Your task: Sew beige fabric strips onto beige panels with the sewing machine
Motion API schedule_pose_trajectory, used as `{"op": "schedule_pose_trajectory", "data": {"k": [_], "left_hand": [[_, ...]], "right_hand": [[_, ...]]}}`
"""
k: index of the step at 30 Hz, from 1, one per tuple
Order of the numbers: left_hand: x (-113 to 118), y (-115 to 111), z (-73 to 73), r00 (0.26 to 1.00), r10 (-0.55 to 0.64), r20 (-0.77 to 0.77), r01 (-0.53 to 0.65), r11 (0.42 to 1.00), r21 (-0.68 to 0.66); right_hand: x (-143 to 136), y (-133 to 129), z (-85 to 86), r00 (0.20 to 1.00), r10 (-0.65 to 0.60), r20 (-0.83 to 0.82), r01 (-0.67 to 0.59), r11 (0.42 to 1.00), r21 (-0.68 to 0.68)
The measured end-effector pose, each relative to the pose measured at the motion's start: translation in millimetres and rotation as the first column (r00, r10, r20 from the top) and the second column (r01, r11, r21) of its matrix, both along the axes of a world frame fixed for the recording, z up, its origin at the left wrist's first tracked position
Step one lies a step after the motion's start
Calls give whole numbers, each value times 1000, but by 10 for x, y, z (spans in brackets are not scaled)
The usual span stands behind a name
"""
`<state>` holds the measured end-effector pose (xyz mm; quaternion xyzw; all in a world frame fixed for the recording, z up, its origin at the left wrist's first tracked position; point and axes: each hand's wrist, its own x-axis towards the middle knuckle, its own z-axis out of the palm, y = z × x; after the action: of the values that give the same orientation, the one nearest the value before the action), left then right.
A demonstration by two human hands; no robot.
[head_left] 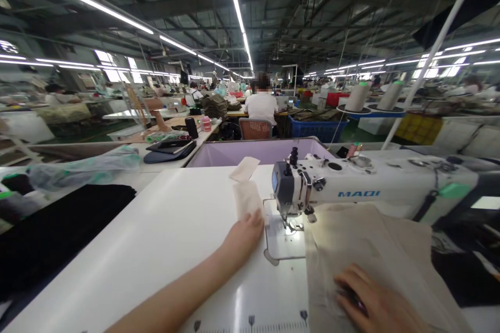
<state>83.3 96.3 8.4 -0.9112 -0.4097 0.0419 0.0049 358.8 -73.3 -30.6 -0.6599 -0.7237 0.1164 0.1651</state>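
Observation:
A MAQI sewing machine (344, 190) stands on the white table, its needle area lit over the metal plate (279, 242). Left of the plate, my left hand (246, 231) rests with curled fingers on the near end of a small beige fabric piece (246, 197). Another small beige piece (245, 168) lies just beyond it. My right hand (367, 296), slightly blurred, is curled around a small dark tool (353, 299), mostly hidden by the fingers. Under that hand spreads a large beige fabric panel (351, 234), reaching beneath the machine arm.
Black cloth (66, 234) lies at the left, near a clear plastic bag (86, 169). Behind the table is a lilac-lined bin (234, 152). Thread cones (357, 98) stand by a white pole at right. A seated person (261, 106) is ahead, back turned, beside a blue crate (316, 129).

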Motion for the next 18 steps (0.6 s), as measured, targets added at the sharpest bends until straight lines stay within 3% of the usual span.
{"op": "schedule_pose_trajectory", "data": {"k": [2,4,7,11,14,18], "left_hand": [[5,166,-2,996,88,30,-90,992,86],[18,190,-17,994,86,61,-93,989,114],[53,-16,-54,990,-82,112,69,991,117],[101,-425,-87,933,-308,184,297,951,88],[156,-641,-92,873,-409,265,394,912,112],[271,-747,-85,816,-480,322,463,876,134]], "right_hand": [[-66,-36,102,999,-32,20,32,999,-19],[-117,-75,197,999,-36,29,38,998,-52],[-153,-102,278,990,-114,86,119,992,-48],[-144,-84,264,992,-87,95,90,996,-25],[-125,-76,259,996,-90,23,90,996,-6],[-149,-123,325,987,-148,-57,148,989,-3]]}}
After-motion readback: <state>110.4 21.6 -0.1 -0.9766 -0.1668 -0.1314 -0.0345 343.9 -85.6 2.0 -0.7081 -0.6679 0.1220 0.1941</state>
